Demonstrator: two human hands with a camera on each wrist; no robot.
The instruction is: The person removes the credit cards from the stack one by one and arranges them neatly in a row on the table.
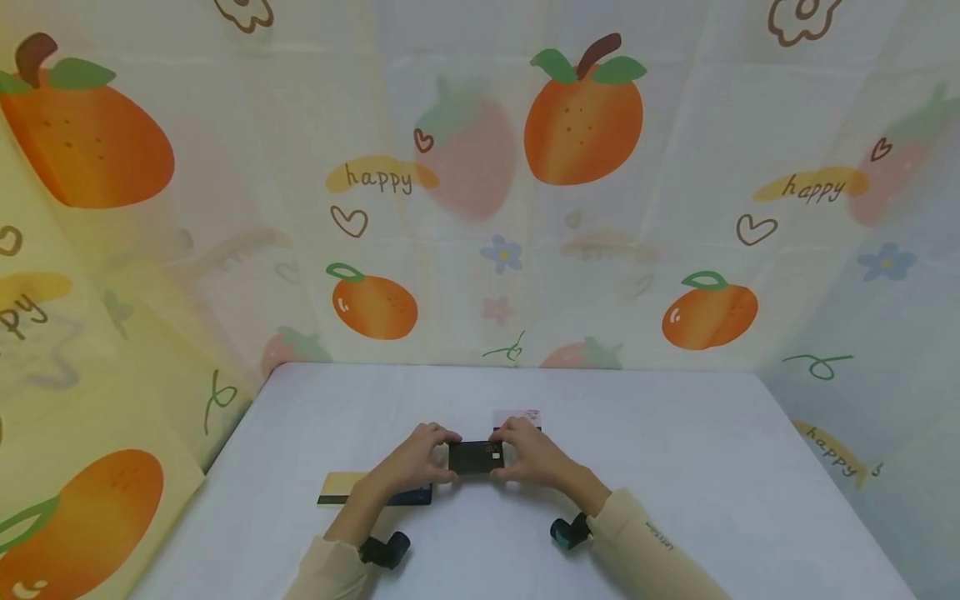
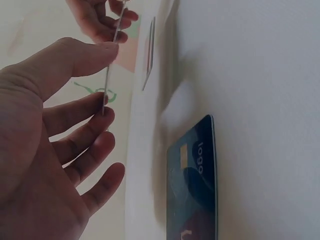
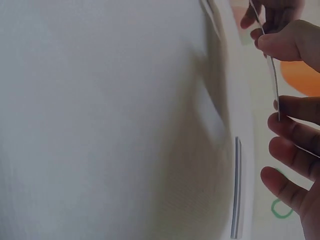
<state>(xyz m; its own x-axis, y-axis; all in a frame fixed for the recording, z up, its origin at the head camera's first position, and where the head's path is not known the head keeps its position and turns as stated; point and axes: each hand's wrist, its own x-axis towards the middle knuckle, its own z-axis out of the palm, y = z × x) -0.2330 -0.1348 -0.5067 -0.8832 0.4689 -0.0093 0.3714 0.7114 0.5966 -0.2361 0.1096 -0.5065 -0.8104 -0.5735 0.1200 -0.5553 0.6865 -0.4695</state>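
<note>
A black bank card (image 1: 476,460) with a small chip is held up over the table between both hands. My left hand (image 1: 412,457) pinches its left end between thumb and fingers, and my right hand (image 1: 534,457) pinches the right end the same way. The wrist views show the card edge-on, as a thin line. Below my left hand lies a dark blue card (image 2: 195,165) marked "logo", partly behind the left forearm in the head view. A pale pinkish card (image 1: 517,414) lies just behind my right hand, its lower part partly covered by the fingers.
On the white table (image 1: 660,450), a gold card with a dark stripe (image 1: 339,483) lies left of the left forearm, beside the blue one. A fruit-patterned cloth (image 1: 465,250) hangs behind the table and along both sides.
</note>
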